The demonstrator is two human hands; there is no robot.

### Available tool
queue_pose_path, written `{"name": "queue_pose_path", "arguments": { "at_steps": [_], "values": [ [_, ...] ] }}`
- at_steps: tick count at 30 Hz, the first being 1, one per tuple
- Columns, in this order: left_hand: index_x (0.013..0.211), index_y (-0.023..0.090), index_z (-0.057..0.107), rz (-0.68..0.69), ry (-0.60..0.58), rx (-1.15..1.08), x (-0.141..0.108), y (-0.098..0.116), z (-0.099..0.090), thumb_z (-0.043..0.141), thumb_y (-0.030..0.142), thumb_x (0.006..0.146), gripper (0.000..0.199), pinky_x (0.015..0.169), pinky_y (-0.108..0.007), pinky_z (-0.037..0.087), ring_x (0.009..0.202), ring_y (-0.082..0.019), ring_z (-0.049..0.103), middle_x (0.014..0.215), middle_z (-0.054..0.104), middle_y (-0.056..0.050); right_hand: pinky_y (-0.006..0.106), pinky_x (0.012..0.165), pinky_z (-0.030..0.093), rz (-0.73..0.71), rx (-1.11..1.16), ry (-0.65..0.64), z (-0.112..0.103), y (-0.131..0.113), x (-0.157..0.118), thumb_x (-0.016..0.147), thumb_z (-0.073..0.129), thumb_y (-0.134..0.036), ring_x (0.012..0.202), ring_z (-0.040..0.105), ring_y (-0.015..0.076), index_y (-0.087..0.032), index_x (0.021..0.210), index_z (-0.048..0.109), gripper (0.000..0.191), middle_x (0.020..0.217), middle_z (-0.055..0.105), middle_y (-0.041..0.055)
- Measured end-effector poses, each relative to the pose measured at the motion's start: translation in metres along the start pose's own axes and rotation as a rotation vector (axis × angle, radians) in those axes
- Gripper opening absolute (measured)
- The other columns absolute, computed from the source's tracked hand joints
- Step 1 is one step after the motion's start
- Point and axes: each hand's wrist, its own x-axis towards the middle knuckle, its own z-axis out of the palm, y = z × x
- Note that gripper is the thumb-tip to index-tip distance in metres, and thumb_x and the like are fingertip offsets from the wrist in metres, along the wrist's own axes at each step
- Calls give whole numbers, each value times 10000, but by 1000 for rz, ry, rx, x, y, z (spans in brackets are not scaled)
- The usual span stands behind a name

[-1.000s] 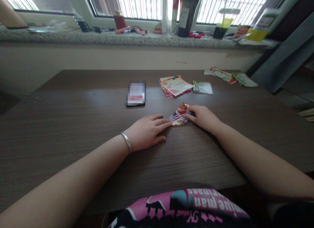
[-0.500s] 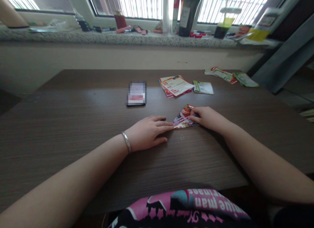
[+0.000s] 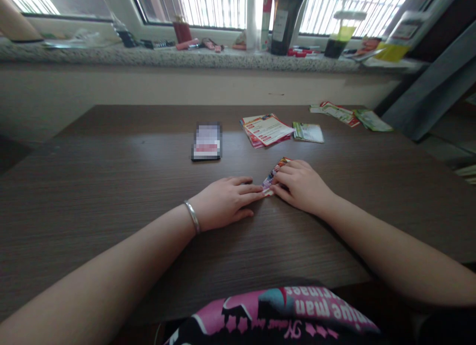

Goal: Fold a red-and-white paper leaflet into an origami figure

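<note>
On the table (image 3: 111,186), the left hand (image 3: 223,201) has fingers slightly apart; the right hand (image 3: 301,184) has them curled, pinching or not I cannot tell. The paper (image 3: 269,178) lies at both hands' fingertips; even pressure should keep it flat

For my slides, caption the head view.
Bare left hand and right hand at colourful printed paper on brown wood-grained table.

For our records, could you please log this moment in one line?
left hand: at left tip of printed paper | right hand: partly covering it | stacked sheets: farther back
</note>
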Motion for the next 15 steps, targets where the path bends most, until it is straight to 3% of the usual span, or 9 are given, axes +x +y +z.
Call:
{"name": "queue_pose_path", "arguments": {
  "at_steps": [5,15],
  "values": [
    [1384,221,479,-9,-6,8,0,0,-1,559,321,908,493,1068,-444,410,1292,-287,467,1416,510,-52,401,965,313,19,55,-3,3,-9,2,927,461,-417,980,551,252,-206,864,665,299,917,687,81],
    [1414,243,434,-34,-17,7,-1,0,-2,570,346,905,538,1070,-452,394,1303,-283,460,1409,516,-61,308,760,405,145,353,-26,19,9,8,871,560,-361,823,595,188,-192,711,598,235,820,675,56]
  ]
}}
